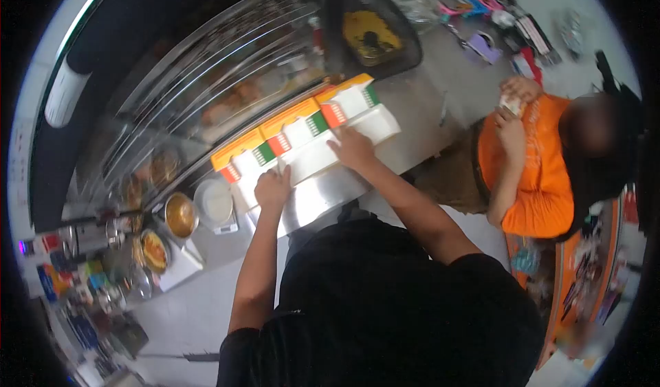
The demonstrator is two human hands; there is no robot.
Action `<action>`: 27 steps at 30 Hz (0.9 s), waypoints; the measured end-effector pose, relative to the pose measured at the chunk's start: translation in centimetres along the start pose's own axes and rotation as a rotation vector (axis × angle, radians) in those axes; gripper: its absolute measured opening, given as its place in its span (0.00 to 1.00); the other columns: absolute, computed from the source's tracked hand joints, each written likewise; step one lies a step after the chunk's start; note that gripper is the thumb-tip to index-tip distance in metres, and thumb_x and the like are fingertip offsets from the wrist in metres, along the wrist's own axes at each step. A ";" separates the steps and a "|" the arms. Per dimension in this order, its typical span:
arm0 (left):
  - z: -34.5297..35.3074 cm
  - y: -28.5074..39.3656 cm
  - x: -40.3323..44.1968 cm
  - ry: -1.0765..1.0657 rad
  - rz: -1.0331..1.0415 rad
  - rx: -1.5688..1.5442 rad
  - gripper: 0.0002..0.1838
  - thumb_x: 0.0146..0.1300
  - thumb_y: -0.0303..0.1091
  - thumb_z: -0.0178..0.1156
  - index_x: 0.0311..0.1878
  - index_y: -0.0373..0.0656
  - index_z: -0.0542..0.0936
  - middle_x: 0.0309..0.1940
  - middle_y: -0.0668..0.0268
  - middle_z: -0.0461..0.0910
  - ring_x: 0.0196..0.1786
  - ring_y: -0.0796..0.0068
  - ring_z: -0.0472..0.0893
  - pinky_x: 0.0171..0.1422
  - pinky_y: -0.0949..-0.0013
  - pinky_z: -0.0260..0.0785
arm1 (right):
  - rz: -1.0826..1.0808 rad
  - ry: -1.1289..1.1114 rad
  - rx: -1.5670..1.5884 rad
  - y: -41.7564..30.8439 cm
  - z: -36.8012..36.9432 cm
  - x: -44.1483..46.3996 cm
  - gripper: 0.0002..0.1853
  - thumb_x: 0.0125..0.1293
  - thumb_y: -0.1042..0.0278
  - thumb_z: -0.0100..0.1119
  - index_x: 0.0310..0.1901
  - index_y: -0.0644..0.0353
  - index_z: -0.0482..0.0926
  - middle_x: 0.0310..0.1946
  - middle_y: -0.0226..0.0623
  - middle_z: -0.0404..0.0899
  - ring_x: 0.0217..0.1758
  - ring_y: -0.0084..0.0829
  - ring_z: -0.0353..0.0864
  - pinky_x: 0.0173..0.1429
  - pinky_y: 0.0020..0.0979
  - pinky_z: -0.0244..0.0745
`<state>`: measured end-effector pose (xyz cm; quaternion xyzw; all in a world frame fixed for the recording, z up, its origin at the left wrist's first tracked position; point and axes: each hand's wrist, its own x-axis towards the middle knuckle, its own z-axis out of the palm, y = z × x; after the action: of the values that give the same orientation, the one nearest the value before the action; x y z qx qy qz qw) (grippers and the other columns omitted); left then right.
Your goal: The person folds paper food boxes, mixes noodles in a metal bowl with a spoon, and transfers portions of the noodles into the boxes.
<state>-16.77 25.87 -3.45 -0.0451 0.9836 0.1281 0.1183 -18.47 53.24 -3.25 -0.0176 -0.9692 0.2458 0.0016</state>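
Three open cardboard boxes stand side by side on the steel counter, with orange lids, white insides and red and green side flaps: a left box [249, 160], a middle box [295, 134] and a right box [350, 103]. My left hand [273, 186] is at the front edge between the left and middle boxes, fingers bent on the white cardboard. At the front of the right box, near its red flap, is my right hand [353, 147], its fingers on the cardboard. What either hand grips is too small to make out.
Behind the boxes is a glass display case [227, 77]. A dark tub [411, 46] stands at the back. Left are a scale with a white bowl [214, 201] and metal bowls [181, 215]. A person in an orange shirt [543, 167] stands right, holding a small white item.
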 end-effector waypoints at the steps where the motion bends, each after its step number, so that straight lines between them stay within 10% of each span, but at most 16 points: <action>1: -0.4 -0.1 -0.7 0.083 0.007 -0.038 0.34 0.70 0.65 0.56 0.45 0.36 0.85 0.42 0.46 0.85 0.48 0.46 0.86 0.54 0.47 0.78 | 0.031 -0.030 0.009 -0.6 -1.4 -0.1 0.32 0.72 0.41 0.60 0.61 0.65 0.78 0.52 0.53 0.83 0.50 0.53 0.86 0.57 0.52 0.81; 4: -2.4 -1.1 -3.9 0.469 0.165 -0.188 0.26 0.64 0.51 0.69 0.48 0.33 0.83 0.45 0.46 0.84 0.49 0.46 0.84 0.55 0.48 0.76 | 0.007 0.102 0.037 -0.6 -2.2 -0.4 0.28 0.71 0.47 0.64 0.58 0.66 0.80 0.50 0.53 0.85 0.49 0.54 0.86 0.56 0.50 0.81; 11: -4.6 -11.4 -15.5 0.581 -0.094 -0.464 0.10 0.65 0.33 0.68 0.43 0.39 0.81 0.40 0.55 0.84 0.38 0.57 0.83 0.45 0.56 0.75 | -0.095 0.310 0.309 -3.6 -2.7 -2.9 0.16 0.69 0.67 0.67 0.54 0.65 0.82 0.45 0.48 0.85 0.46 0.47 0.84 0.52 0.44 0.79; 21: -6.2 -45.3 -20.6 0.994 -1.153 -1.437 0.14 0.74 0.41 0.60 0.54 0.43 0.76 0.47 0.63 0.84 0.39 0.71 0.82 0.42 0.67 0.74 | -0.600 -0.386 0.444 -26.2 5.6 -10.1 0.11 0.71 0.65 0.64 0.49 0.62 0.82 0.37 0.47 0.86 0.40 0.47 0.88 0.46 0.43 0.82; 27: -7.3 -59.5 -19.5 0.799 -0.896 -1.483 0.18 0.78 0.39 0.56 0.63 0.40 0.72 0.52 0.57 0.83 0.47 0.66 0.86 0.47 0.67 0.79 | -0.467 -0.822 0.552 -51.7 19.4 -14.2 0.25 0.70 0.59 0.68 0.62 0.60 0.70 0.34 0.49 0.87 0.39 0.47 0.89 0.45 0.43 0.82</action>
<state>7.62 -32.22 -6.20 -0.5215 0.5110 0.6370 -0.2473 -6.25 -1.95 4.40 0.2967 -0.7674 0.4709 -0.3183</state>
